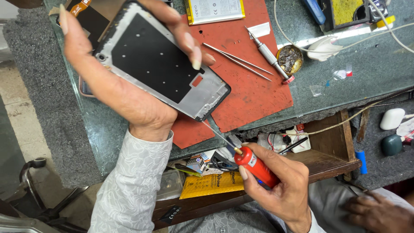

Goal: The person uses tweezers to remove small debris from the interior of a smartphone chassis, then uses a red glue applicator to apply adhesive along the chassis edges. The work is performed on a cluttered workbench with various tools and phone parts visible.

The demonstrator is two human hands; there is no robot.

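Observation:
My left hand [125, 95] grips an opened phone frame [159, 60], silver-edged with a black inner plate, and holds it tilted above the bench. Its thumb lies across the frame's upper right side. My right hand [284, 190] is closed around a red pen-shaped tool [256, 166] with a thin metal needle [217, 134]. The needle points up and left, and its tip reaches the frame's lower corner. Whether it touches cannot be told.
A red mat [254, 95] on the glass benchtop [345, 86] carries tweezers [237, 60], a small screwdriver [267, 54] and a phone battery [214, 9]. A round tin [290, 59] sits beside it. An open wooden drawer [332, 146] holds clutter and a yellow packet [211, 185]. Another person's hand [375, 211] rests lower right.

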